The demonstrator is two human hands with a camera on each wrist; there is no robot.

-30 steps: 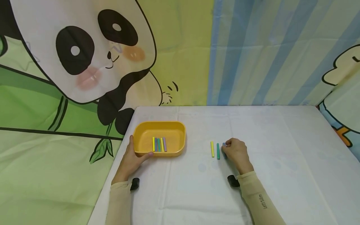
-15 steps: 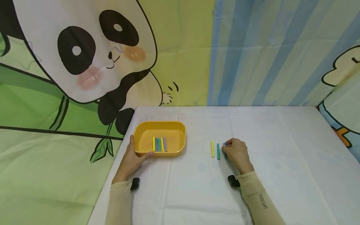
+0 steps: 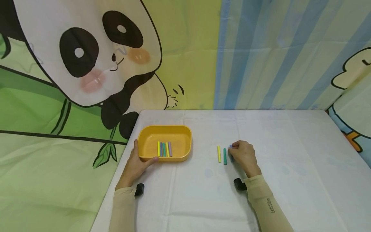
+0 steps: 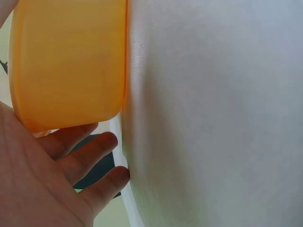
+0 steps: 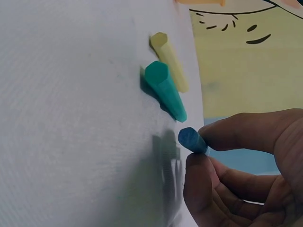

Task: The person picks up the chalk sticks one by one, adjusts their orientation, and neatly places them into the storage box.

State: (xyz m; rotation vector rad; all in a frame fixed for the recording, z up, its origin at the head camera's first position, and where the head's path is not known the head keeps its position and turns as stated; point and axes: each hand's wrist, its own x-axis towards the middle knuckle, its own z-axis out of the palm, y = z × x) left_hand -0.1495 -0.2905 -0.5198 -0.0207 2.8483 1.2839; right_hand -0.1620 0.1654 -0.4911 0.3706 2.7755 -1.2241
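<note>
Blue stick (image 5: pixel 193 140): pinched in right hand (image 3: pixel 244 157) fingertips, lifted just off cloth (image 3: pixel 290 167) beside green stick (image 3: pixel 224 156). Left hand (image 3: pixel 136 166) grips tray (image 3: pixel 174 158) edge. Risk: shallow end-pinch, stick may slip and roll.

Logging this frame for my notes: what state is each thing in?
Blue stick: pinched by the right hand, lifted off the cloth.
Green stick: flat on the table.
Yellow stick: flat beside it.
Orange tray: upright, sticks inside, held by the left hand.
</note>
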